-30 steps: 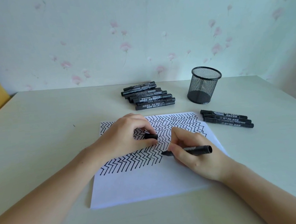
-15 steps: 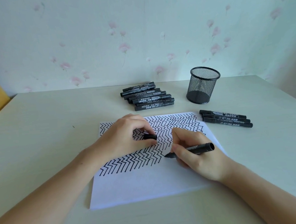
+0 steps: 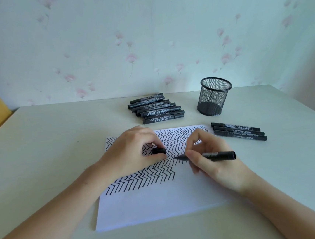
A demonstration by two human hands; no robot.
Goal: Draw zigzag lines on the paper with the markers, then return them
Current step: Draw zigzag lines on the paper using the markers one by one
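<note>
Floral wallpaper point(image 3: 144, 34) is standing behind a pale counter point(image 3: 40, 150). On this counter the paper point(image 3: 160, 202) is lying, its far half filled with black zigzag lines point(image 3: 148, 178). The right hand point(image 3: 212, 160) is gripping an uncapped marker point(image 3: 214, 155), and the tip is pointing left, toward the left hand. The left hand point(image 3: 134, 152) is resting on the paper and is pinching the cap point(image 3: 158, 151) between curled fingers. Just beyond the right hand, three markers point(image 3: 238, 131) are lying side by side beside the paper. Beyond the left hand, a pile of markers point(image 3: 155, 109) is lying. Right of this pile, a mesh pen holder point(image 3: 213, 96) is standing upright.
</note>
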